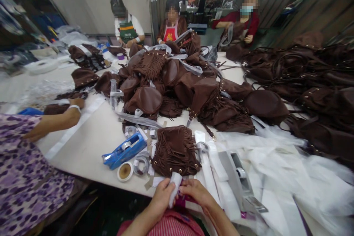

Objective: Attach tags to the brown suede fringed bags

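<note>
At the table's near edge, my left hand (163,195) is closed around a small white roll (175,186), which stands tilted between its fingers. Close by on the right, my right hand (197,193) has its fingers pinched beside the roll; a bit of purple shows there, too small to make out. Just beyond both hands lies a brown fringed bag (175,151) with gold eyelets along its near edge. A blue tape dispenser (125,150) and a roll of tape (125,172) rest left of the bag. To its right stands a grey tape dispenser (239,180).
A heap of brown bags (171,77) covers the middle of the table (80,143), with more piled at right. White plastic sheets (304,177) spread at the near right. A person in a purple patterned top (24,177) reaches in at left. Several people work across the table.
</note>
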A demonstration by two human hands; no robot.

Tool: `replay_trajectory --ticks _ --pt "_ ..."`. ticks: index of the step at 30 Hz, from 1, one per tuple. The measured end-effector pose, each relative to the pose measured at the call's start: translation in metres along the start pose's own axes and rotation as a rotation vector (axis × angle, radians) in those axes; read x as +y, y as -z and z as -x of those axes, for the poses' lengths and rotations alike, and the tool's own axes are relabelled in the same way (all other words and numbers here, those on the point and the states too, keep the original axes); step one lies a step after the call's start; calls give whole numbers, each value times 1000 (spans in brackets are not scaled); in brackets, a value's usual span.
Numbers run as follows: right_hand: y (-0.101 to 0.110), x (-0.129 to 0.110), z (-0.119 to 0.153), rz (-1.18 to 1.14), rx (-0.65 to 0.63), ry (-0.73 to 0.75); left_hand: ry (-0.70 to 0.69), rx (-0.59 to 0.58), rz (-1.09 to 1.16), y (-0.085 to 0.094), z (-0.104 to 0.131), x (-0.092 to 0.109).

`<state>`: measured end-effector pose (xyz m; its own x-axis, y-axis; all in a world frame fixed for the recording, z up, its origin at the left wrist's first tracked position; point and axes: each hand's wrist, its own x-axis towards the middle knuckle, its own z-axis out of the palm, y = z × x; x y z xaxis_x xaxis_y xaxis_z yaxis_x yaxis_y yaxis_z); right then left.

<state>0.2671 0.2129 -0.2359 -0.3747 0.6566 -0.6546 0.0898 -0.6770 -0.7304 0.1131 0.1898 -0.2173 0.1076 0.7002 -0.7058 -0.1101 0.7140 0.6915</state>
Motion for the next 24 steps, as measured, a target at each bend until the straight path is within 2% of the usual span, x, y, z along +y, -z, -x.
replay_trajectory --ticks 5,11,13,18,21,24 --pt "-9 4 0 -133 13 -21 61 -48 55 2 6 3" --pt "-19 13 -6 -223 131 -25 33 -44 56 4 4 1" --pt "-22 15 -7 -237 136 -41 22 -58 56 2 5 1" --pt "-31 14 -3 -359 22 -96 -5 -73 48 -1 8 0" --pt "-31 14 0 -484 -66 -107 -19 -32 54 -1 7 -6" --pt "-27 18 0 -592 -184 -126 1 -3 161 0 6 -11"
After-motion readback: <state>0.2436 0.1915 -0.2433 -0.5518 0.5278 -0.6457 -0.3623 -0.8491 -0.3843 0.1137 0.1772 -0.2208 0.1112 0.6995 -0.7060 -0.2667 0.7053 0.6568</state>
